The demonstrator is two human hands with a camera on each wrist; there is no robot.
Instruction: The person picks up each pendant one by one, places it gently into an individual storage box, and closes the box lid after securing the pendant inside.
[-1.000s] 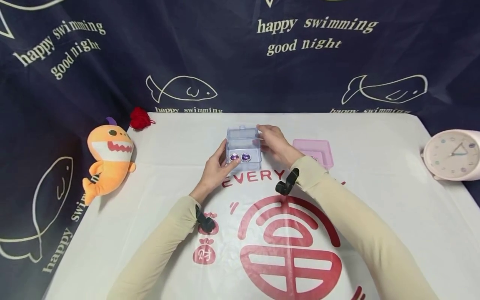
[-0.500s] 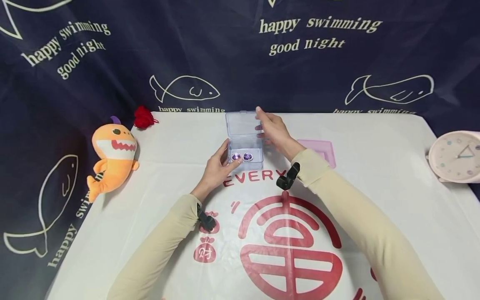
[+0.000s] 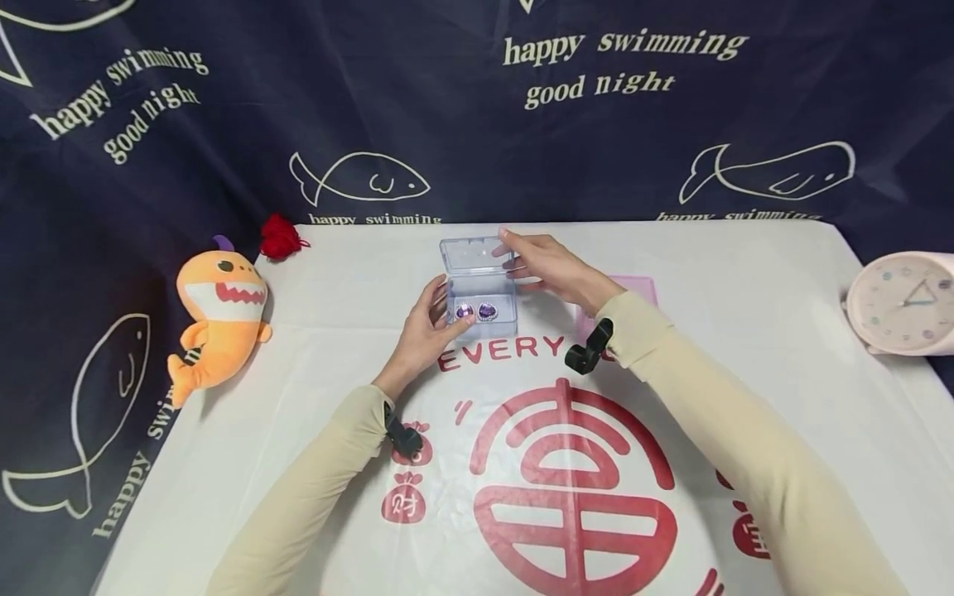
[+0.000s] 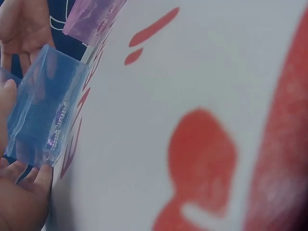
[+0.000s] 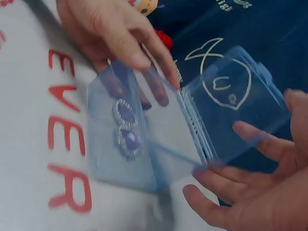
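A clear blue plastic box (image 3: 498, 328) stands with its hinged lid (image 3: 469, 258) raised. Inside lie two purple oval gems (image 3: 488, 312) with sparkling silvery rims, also visible through the wall in the right wrist view. My left hand (image 3: 423, 338) grips the box's left side, thumb over the front and fingers behind. At the lid's right edge, my right hand (image 3: 557, 268) pinches the panel, thumb on the rim and index finger (image 5: 250, 131) on the other face. Its lower fingers spread beside the hinge.
A pink translucent box (image 3: 637, 290) stands to the right, partly hidden by my right forearm. At the left are an orange shark plush (image 3: 224, 302) and a red yarn bundle (image 3: 281, 237). A pink clock (image 3: 903, 303) stands far right, before the dark blue curtain (image 3: 596, 165).
The lid's free edge has swung up high, then come down somewhat, my right hand moving with it. My left hand keeps its grip on the box.
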